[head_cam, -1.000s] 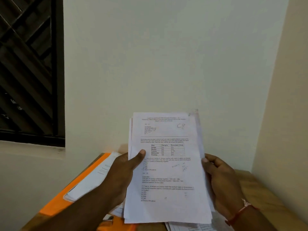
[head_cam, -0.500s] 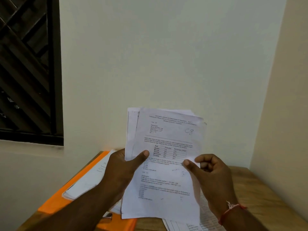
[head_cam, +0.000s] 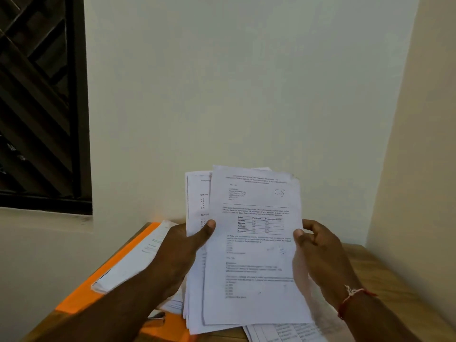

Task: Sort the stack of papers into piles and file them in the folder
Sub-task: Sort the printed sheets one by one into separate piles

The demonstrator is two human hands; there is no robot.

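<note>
Both hands hold a stack of papers [head_cam: 197,196] upright above the wooden worktop [head_cam: 397,280]. The left hand [head_cam: 182,253] grips the stack at its left edge, thumb pressed on the front. The right hand [head_cam: 318,253] pinches the right edge of the top sheet [head_cam: 256,248], marked "C8" and set slightly askew from the sheets behind. An open orange folder [head_cam: 81,297] lies at the left with a pile of sheets [head_cam: 133,262] on it. More printed pages [head_cam: 283,333], blurred, seem to lie flat below the stack.

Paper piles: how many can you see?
3: a stack held up, a pile on the orange folder at left, sheets on the table below it; more may be hidden.
</note>
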